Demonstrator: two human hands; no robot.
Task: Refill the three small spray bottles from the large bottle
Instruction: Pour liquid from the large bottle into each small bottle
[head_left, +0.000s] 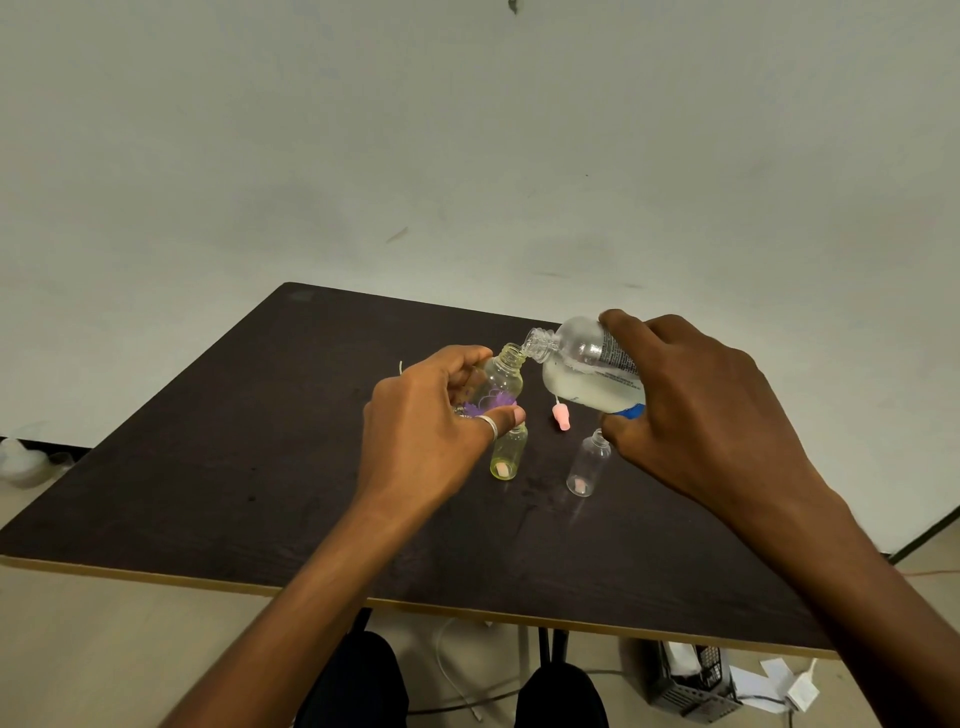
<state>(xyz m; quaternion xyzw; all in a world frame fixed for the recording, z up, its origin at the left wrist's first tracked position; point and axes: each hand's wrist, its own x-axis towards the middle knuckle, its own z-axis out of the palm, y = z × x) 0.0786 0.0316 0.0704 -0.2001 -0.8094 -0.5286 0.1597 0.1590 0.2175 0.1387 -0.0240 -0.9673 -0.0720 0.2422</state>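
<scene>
My left hand (436, 415) grips a small yellowish spray bottle with a purple label (501, 379), uncapped and tilted to the right above the table. My right hand (696, 400) holds the large clear bottle (582, 364) on its side, with milky liquid pooled in its lower half. Its open mouth touches the small bottle's mouth. A second yellowish small bottle (508, 453) stands just below my left hand. A clear small bottle (588, 465) stands under my right thumb. A pink spray cap (561, 417) lies between them.
The dark wooden table (260, 467) has a pale edge strip and meets a white wall. A thin pale tube (400, 368) lies left of my left hand. Below the table are my knees, a white cable and a black basket (691, 680) with papers.
</scene>
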